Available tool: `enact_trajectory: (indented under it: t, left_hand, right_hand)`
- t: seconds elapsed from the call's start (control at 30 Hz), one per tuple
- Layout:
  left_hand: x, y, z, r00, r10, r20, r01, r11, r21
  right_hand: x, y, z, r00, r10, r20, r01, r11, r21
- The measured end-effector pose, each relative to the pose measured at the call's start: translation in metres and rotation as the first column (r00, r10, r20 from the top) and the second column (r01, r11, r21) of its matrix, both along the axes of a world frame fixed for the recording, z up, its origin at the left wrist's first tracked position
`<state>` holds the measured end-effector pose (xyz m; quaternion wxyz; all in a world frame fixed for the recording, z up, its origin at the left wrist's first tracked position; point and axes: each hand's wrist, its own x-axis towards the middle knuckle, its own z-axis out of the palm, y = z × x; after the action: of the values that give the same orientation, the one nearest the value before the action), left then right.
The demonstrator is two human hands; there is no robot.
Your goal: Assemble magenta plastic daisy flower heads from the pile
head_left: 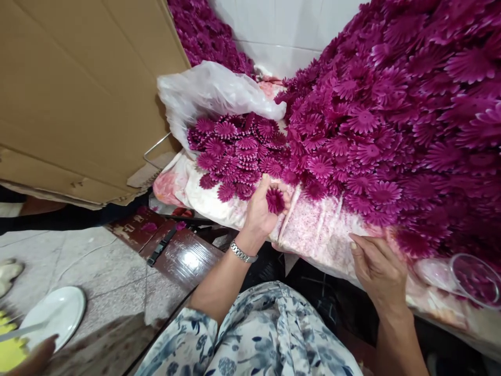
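My left hand [261, 211], with a metal watch on the wrist, is curled round a small dark magenta artificial flower [275, 200], its petals cupped upward. To the right, my right hand [378, 263] hovers over the stained cloth [313, 222] with thumb and forefinger pinched together. Whatever sits in that pinch, if anything, is too small to make out. Just beyond my left hand lies a cluster of small layered magenta flowers [235, 149]. Larger magenta petal pieces [364, 122] form a big heap at the right.
A cardboard box [86, 89] stands at the left, with a white plastic bag [219, 89] beside it. Near the right edge lies a clear plastic cup [475, 279]. At lower left, another person's hand [39, 357] is by a white plate [57, 316] and yellow pieces [13, 342].
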<state>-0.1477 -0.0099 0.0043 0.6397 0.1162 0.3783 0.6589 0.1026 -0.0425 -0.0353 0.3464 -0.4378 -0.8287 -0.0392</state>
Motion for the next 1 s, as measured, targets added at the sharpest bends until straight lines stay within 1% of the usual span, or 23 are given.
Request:
enact_trajectory:
  t: [0.07,0.13,0.2,0.27,0.33,0.37,0.43,0.47,0.53,0.6,0.67,0.77,0.83,0.9,0.97,1.0]
  left_hand:
    - [0.003,0.001,-0.001,0.996,0.068,-0.057,-0.068,0.998,0.007]
    - [0.005,0.000,-0.001,0.994,0.087,-0.067,-0.085,0.996,0.030]
    - [0.008,-0.003,-0.001,0.996,0.058,-0.063,-0.055,0.997,0.053]
    - [0.014,-0.006,-0.002,0.998,0.001,-0.065,0.003,0.998,0.059]
    - [0.025,-0.009,-0.005,0.994,-0.078,-0.082,0.083,0.995,0.050]
    - [0.032,-0.011,-0.006,0.990,-0.099,-0.100,0.104,0.994,0.045]
    - [0.049,-0.015,-0.007,0.971,-0.141,-0.191,0.152,0.987,0.046]
    - [0.058,-0.018,-0.007,0.960,-0.166,-0.225,0.186,0.980,0.072]
    - [0.072,-0.026,-0.004,0.943,-0.147,-0.299,0.204,0.964,0.170]
    - [0.080,-0.032,0.000,0.916,-0.099,-0.388,0.200,0.953,0.229]
    - [0.080,-0.036,0.003,0.890,-0.072,-0.450,0.199,0.950,0.240]
    - [0.071,-0.033,0.003,0.877,-0.085,-0.473,0.204,0.957,0.205]
    - [0.064,-0.026,0.000,0.892,-0.109,-0.438,0.220,0.952,0.211]
    - [0.060,-0.019,-0.005,0.922,-0.156,-0.355,0.254,0.935,0.249]
    - [0.059,-0.016,-0.010,0.932,-0.213,-0.292,0.292,0.920,0.262]
    - [0.059,-0.016,-0.013,0.926,-0.224,-0.304,0.304,0.920,0.248]
  right_hand:
    - [-0.002,-0.001,-0.003,1.000,-0.011,-0.005,0.011,1.000,0.004]
    - [-0.005,-0.003,-0.004,1.000,-0.022,-0.009,0.023,1.000,0.009]
    - [-0.009,-0.005,-0.001,0.999,-0.030,-0.016,0.030,1.000,0.005]
    - [-0.015,-0.008,0.004,0.998,-0.034,-0.047,0.033,0.999,-0.014]
    - [-0.024,-0.009,0.013,0.990,-0.051,-0.128,0.043,0.997,-0.067]
    - [-0.030,-0.008,0.018,0.979,-0.066,-0.192,0.046,0.993,-0.107]
    - [-0.046,-0.001,0.026,0.934,-0.098,-0.344,0.034,0.982,-0.186]
    - [-0.055,0.004,0.029,0.903,-0.112,-0.415,0.022,0.976,-0.217]
    - [-0.075,0.018,0.034,0.849,-0.143,-0.509,0.005,0.965,-0.263]
    - [-0.093,0.030,0.035,0.833,-0.168,-0.527,0.001,0.953,-0.302]
    - [-0.107,0.034,0.034,0.852,-0.146,-0.503,-0.038,0.941,-0.337]
    - [-0.121,0.018,0.030,0.879,-0.086,-0.469,-0.121,0.912,-0.392]
    - [-0.126,0.000,0.026,0.895,-0.072,-0.441,-0.138,0.894,-0.426]
    - [-0.130,-0.015,0.022,0.906,-0.061,-0.418,-0.137,0.894,-0.426]
    - [-0.132,-0.019,0.020,0.903,-0.065,-0.425,-0.133,0.898,-0.420]
    - [-0.132,-0.017,0.020,0.896,-0.077,-0.438,-0.130,0.896,-0.425]
